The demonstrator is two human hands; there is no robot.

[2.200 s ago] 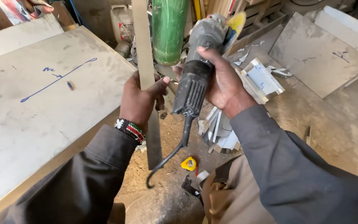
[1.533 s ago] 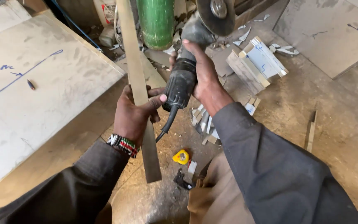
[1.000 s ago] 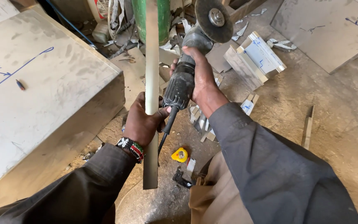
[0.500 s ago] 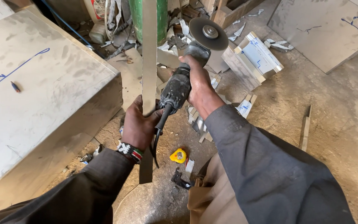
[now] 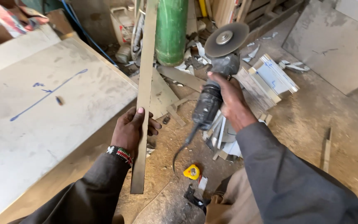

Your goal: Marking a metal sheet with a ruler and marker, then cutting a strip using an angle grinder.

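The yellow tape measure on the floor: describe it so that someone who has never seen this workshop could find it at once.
Start at the tall green cylinder standing at the top of the head view and drop straight down past the angle grinder in the right hand. Just below the loop of the grinder's black cord, on the dusty floor, lies the tape measure. It is small, rounded and bright yellow, unlike the pale offcuts around it.

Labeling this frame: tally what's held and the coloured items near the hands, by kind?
Long flat strip, in left hand: 1
Angle grinder, in right hand: 1
Green cylinder: 1
Yellow tape measure: 1
Total: 4
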